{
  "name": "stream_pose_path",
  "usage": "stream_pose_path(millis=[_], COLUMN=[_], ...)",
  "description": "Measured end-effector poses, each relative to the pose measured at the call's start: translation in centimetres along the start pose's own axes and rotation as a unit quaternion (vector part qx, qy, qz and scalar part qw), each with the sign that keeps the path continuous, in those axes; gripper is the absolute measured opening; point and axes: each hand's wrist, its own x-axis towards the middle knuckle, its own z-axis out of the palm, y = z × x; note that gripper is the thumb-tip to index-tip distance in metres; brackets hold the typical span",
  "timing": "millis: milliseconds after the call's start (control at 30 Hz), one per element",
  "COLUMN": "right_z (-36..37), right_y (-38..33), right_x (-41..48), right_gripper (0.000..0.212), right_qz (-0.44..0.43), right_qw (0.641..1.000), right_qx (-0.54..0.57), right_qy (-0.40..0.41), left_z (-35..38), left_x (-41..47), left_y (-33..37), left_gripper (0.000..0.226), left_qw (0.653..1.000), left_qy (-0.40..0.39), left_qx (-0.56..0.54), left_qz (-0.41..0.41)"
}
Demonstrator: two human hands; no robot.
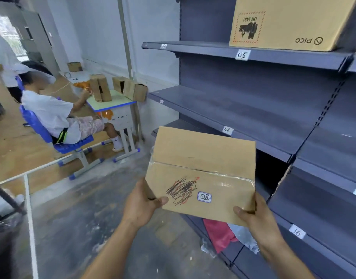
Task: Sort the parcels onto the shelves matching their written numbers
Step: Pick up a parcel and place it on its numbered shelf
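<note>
right now i have the cardboard parcel (201, 158) up in front of me in both hands, low and near, just off the grey shelving on the right. my left hand (142, 202) grips the near left corner, thumb curled over the top face beside a black scribble (181, 190), fingers hidden underneath. my right hand (255, 216) pinches the near right corner the same way, thumb on top. a small white sticker (204, 197) on the near part of the top face reads 08. the paper tag (227, 130) on the lip of the middle shelf (233, 109), farther off and a little above the parcel, also reads 08, so i judge that is where it belongs. the shelf above is tagged 05 (242, 54) and carries a pico carton (290, 23); a lower shelf at the near right is tagged 16 (297, 232). the parcel looks like a stiff, flat-sided box closed with clear tape (203, 170) along the flap seam. since two corner grips carry it, i'd guess it is light, though i can't tell what is inside. plain card gives decent friction but the glossy tape looks slick, so i'd hold it by the bare card at the near corners, level, and slide the far edge onto the shelf first.
</note>
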Motion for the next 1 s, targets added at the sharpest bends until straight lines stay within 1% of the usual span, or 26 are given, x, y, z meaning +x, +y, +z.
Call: stream_pose_path(millis=[100,333,433,533,600,667,700,867,1000], right_z=[0.5,1.6,2.1,3.0,3.7,4.4,4.8,7.5,10.1], right_y=[0.0,-0.5,-1.1,-1.5,-1.3,-1.3,-1.3,-2.3,-3.5], right_x=[0.7,3.8,5.0,5.5,5.7,5.6,5.4,3.2,0.3], right_gripper=[0.047,0.05,0.052,0.054,0.055,0.057,0.057,0.057,0.049], right_qz=[0.019,0.02,0.018,0.017,0.027,0.036,0.04,0.069,0.065], right_qw=[0.999,0.997,0.996,0.996,0.994,0.991,0.99,0.978,0.972], right_qx=[0.007,0.034,0.041,0.039,0.041,0.034,0.036,0.037,0.062], right_qy=[0.025,0.067,0.081,0.081,0.101,0.124,0.129,0.196,0.218], left_z=[0.2,1.6,1.6,1.7,1.7,1.6,1.3,0.0,-1.4], left_x=[2.1,7.8,10.1,12.2,13.1,13.9,14.1,16.0,17.6], left_y=[0.4,1.1,1.2,0.7,0.5,0.0,0.1,-0.6,-2.1], left_gripper=[0.047,0.042,0.038,0.044,0.044,0.043,0.046,0.054,0.047], left_qw=[0.999,0.993,0.992,0.989,0.987,0.985,0.984,0.974,0.969], left_qy=[-0.031,-0.094,-0.101,-0.108,-0.121,-0.133,-0.14,-0.164,-0.205], left_qx=[-0.017,-0.024,-0.027,-0.031,-0.033,-0.041,-0.044,-0.042,-0.018], left_qz=[0.016,0.062,0.071,0.094,0.102,0.105,0.105,0.153,0.136])
